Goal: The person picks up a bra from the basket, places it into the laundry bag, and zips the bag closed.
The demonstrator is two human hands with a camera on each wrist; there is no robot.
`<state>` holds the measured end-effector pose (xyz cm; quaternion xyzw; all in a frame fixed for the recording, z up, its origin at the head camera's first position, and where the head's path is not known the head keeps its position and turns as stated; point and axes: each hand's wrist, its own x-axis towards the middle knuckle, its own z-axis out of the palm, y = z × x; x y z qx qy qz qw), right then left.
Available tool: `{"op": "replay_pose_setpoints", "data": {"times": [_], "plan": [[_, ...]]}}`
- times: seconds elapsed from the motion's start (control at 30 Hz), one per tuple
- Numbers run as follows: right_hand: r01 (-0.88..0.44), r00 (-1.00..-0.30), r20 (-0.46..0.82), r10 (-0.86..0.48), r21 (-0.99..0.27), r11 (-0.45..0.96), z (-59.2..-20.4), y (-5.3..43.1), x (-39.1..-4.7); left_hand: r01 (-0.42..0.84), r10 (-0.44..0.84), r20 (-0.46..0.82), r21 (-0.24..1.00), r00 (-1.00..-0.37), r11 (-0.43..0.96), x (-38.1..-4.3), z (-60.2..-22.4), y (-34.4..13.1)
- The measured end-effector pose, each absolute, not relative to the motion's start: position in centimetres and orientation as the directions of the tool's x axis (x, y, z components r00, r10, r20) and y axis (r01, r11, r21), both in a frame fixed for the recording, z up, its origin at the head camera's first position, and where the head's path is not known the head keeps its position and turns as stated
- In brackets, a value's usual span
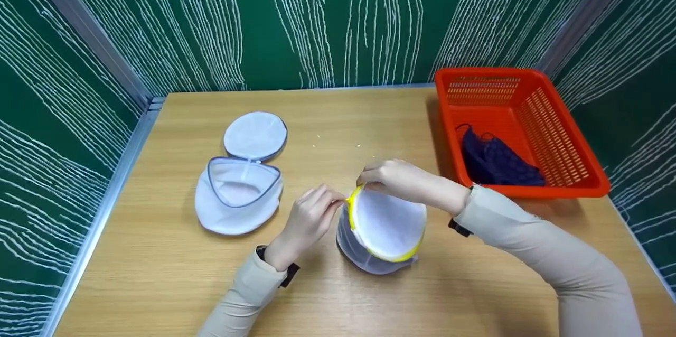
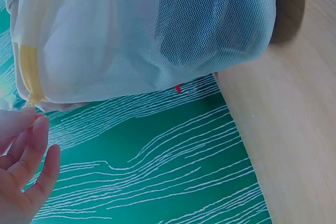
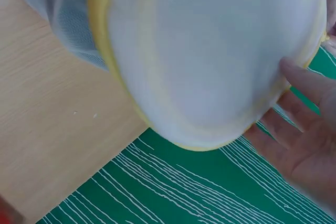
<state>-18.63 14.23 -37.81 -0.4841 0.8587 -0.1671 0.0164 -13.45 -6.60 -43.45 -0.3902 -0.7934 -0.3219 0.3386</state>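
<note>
A round white mesh laundry bag (image 1: 364,260) with a yellow-edged top (image 1: 391,228) stands on the table in front of me. At the left of its rim, my left hand (image 1: 309,215) pinches the end of the yellow zipper (image 2: 31,72); the pull itself is mostly hidden by the fingertips. My right hand (image 1: 396,176) grips the far edge of the top, thumb on the white face and fingers beneath, as the right wrist view shows. In that view the top (image 3: 210,61) looks tilted, and the grey mesh side hangs below it.
Left of the hands lies a second white laundry bag (image 1: 229,221) with dark trim, its round lid (image 1: 255,135) folded back and its mouth gaping. An orange basket (image 1: 567,136) at the back right holds a navy cloth item (image 1: 499,160) with thin straps. Green walls enclose the wooden table (image 1: 153,252).
</note>
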Motion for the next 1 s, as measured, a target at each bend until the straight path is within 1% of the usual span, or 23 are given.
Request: {"op": "replay_pose_setpoints", "data": {"times": [0.2, 0.33, 0.43, 0.6, 0.73, 0.87, 1.0], "plan": [[-0.853, -0.507, 0.247, -0.826, -0.281, 0.439, -38.7, 15.0, -18.5, 0.843, 0.447, 0.772, 0.204, -0.451, 0.498, -13.0, -43.5, -6.7], [-0.850, -0.517, 0.300, -0.802, -0.297, 0.436, -39.1, 15.8, -18.8, 0.848, 0.478, 0.757, 0.186, -0.446, 0.497, -12.5, -43.5, -6.8], [-0.832, -0.540, 0.301, -0.786, -0.327, 0.447, -39.3, 16.2, -19.0, 0.850, 0.492, 0.744, 0.191, -0.451, 0.491, -12.1, -43.7, -6.8], [-0.805, -0.575, 0.281, -0.768, -0.363, 0.469, -39.5, 16.5, -19.1, 0.854, 0.520, 0.710, 0.231, -0.476, 0.466, -11.4, -44.0, -6.8], [-0.804, -0.576, 0.285, -0.766, -0.363, 0.470, -39.6, 16.5, -19.1, 0.862, 0.552, 0.681, 0.252, -0.481, 0.440, -11.1, -44.2, -6.9], [-0.815, -0.562, 0.293, -0.773, -0.351, 0.460, -40.0, 16.3, -19.0, 0.868, 0.584, 0.652, 0.272, -0.484, 0.415, -10.9, -44.2, -7.0], [-0.814, -0.563, 0.287, -0.775, -0.352, 0.462, -40.3, 16.1, -18.9, 0.863, 0.624, 0.598, 0.301, -0.503, 0.406, -10.8, -44.1, -7.2]]}}
